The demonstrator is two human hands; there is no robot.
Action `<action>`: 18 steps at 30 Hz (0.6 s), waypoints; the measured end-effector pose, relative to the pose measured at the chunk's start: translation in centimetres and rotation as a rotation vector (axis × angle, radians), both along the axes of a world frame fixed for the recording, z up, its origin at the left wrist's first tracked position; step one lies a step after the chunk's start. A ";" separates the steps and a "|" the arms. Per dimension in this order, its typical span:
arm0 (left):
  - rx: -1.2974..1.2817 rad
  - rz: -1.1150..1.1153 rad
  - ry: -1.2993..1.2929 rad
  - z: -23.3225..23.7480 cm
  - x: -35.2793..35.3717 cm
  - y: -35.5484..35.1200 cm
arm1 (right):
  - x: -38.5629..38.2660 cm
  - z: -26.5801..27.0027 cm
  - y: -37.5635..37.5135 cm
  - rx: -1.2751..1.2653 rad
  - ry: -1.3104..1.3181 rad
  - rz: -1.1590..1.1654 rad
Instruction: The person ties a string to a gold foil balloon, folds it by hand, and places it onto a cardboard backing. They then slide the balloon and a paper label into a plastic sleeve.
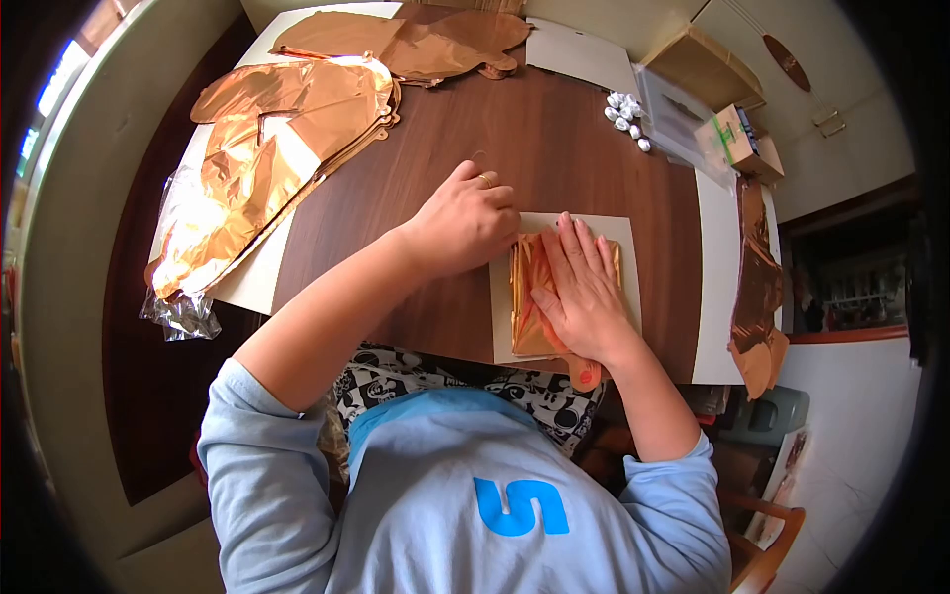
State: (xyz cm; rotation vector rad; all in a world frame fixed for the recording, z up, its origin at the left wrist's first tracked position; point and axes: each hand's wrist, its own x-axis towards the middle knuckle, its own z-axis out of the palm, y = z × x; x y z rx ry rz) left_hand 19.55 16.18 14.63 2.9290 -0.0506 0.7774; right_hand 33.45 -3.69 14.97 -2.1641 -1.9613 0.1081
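Observation:
My right hand (582, 289) lies flat, fingers stretched out, on a folded copper-coloured foil balloon (531, 332). The folded foil forms a rough rectangle on a white card (502, 297) near the table's front edge. A rounded tab (585, 374) with a red mark sticks out of it toward me. My left hand (465, 220) is closed above the table, just left of the card's upper corner. Its fingers are curled in, and what they hold, if anything, is hidden.
Flat copper foil balloons (257, 148) are piled at the left, with more foil (426, 45) at the back. Clear plastic wrap (183, 317) hangs at the left edge. Several small white bundles (623, 111), a cardboard box (740, 147) and folded foil (757, 287) are at the right.

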 end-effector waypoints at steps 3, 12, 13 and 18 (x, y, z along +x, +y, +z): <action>-0.053 0.019 -0.004 -0.2 0.0 -0.2 | 0.0 0.1 0.0 0.001 -0.003 0.003; -0.496 0.441 0.173 0.3 0.0 -3.1 | -0.1 0.2 0.0 -0.005 -0.013 0.005; -0.542 0.475 0.203 0.3 0.1 -3.0 | -0.1 0.1 0.0 -0.003 -0.018 0.007; -0.520 0.520 0.160 0.7 0.0 -2.2 | 0.0 0.0 0.1 -0.008 -0.025 -0.006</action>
